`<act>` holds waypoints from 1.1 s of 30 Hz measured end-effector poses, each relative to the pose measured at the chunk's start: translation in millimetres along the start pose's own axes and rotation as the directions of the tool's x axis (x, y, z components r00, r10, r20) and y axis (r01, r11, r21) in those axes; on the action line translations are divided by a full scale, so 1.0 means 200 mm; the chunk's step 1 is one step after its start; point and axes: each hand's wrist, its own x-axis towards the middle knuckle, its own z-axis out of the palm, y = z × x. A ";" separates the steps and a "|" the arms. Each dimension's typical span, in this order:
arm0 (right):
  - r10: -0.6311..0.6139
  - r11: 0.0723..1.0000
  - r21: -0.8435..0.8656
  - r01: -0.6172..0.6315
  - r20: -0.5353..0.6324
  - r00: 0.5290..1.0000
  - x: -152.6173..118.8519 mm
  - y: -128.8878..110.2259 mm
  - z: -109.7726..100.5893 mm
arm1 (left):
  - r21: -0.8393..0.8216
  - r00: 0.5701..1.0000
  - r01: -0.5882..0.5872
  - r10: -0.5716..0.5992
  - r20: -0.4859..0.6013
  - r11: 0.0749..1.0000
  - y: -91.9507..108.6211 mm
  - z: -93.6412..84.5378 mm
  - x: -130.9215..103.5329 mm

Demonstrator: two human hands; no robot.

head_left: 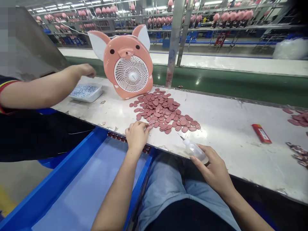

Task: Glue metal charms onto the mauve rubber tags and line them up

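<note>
My left hand rests at the table's front edge, fingers bent together beside a heap of dull red oval pieces. Whatever its fingertips hold, if anything, is hidden. In my right hand is a translucent squeeze bottle with a thin needle tip. The tip points up and left toward the near side of the heap, apart from the pieces. Some of the ovals show small dark holes.
A pink pig-shaped fan stands behind the heap. Left of it, another person's arm reaches over a white tray of blue-and-white bits. A blue bin sits below the edge. A red box lies at right.
</note>
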 end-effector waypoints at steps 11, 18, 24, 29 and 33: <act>0.179 0.713 0.596 -0.370 0.356 0.917 -0.02 -0.17 0.06 | -0.450 0.904 0.128 0.082 0.419 0.884 0.26 -0.08 -0.46; 0.207 0.534 0.650 -0.541 0.519 0.829 -0.10 -0.23 0.07 | -0.858 0.853 0.471 0.141 0.502 0.207 0.36 -0.01 -0.66; 0.225 0.516 0.631 -0.579 0.552 0.803 -0.14 -0.24 0.03 | -0.923 0.912 0.378 0.144 0.384 0.073 0.31 0.10 -0.74; 0.262 0.711 0.548 -0.441 0.375 0.889 -0.17 -0.16 -0.14 | -0.834 0.848 0.530 0.118 0.517 -0.151 0.30 0.05 -0.75; 0.150 0.932 0.344 -0.117 -0.070 0.986 -0.23 -0.06 -0.29 | -0.749 0.816 0.575 0.156 0.557 -0.330 0.32 0.03 -0.74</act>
